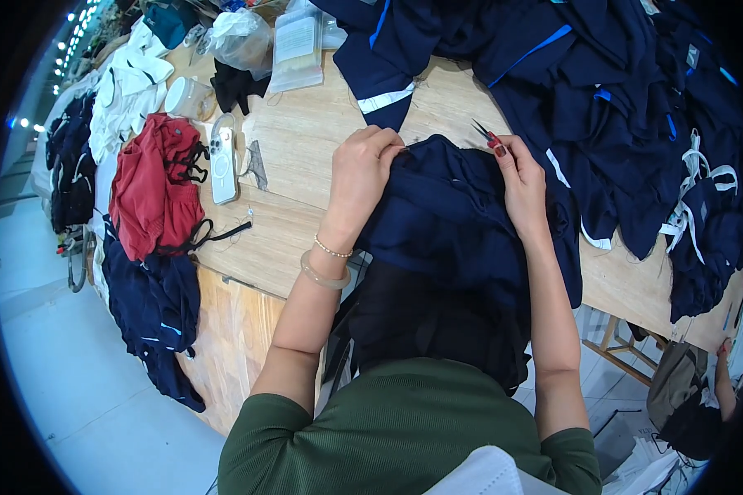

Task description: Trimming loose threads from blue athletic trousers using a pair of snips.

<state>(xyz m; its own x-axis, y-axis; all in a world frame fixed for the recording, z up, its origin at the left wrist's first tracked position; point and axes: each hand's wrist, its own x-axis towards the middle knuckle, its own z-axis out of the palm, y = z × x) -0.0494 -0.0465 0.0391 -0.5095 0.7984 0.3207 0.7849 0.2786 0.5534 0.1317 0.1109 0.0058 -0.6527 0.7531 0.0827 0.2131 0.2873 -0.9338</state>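
A dark navy garment (442, 206) lies over my lap and the near edge of the table. My left hand (363, 161) pinches its upper edge, thumb and fingers pressed together. In my right hand (520, 177) is a small pair of red-handled thread snips (490, 138), held with the dark pointed blades aimed up and to the left. The blades are apart and do not touch the cloth. My right hand is just beyond the garment's right side. What part of the garment lies beneath the folds is hidden.
Navy garments with blue and white trim (594, 107) are heaped at the far right. Leftward on the wooden table (297, 148) are a phone (222, 169), red shorts (158, 190), a clear jar (188, 99) and plastic bags (297, 49). Another person's arm (725, 379) shows at the right edge.
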